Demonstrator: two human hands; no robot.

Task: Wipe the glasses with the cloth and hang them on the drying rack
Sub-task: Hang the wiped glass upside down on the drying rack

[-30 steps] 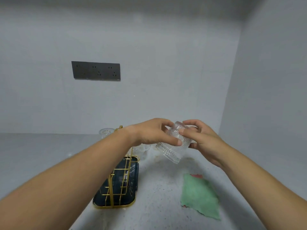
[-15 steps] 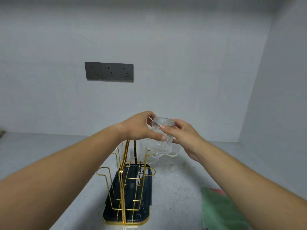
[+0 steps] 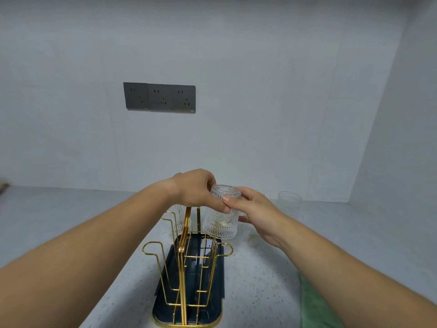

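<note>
Glass (image 3: 221, 224) between left hand (image 3: 195, 189), right hand (image 3: 259, 210)

Pale grey walls (image 3: 260, 67), dark triple socket panel (image 3: 159, 97) above-left of the fingers (image 3: 231, 200), speckled grey counter (image 3: 257, 280) beneath them.

No readable text, label, brand or number shows on anything here

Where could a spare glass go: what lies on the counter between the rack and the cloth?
Nothing: in the head view the stretch of counter between the rack and the cloth is bare, only speckled.
</note>
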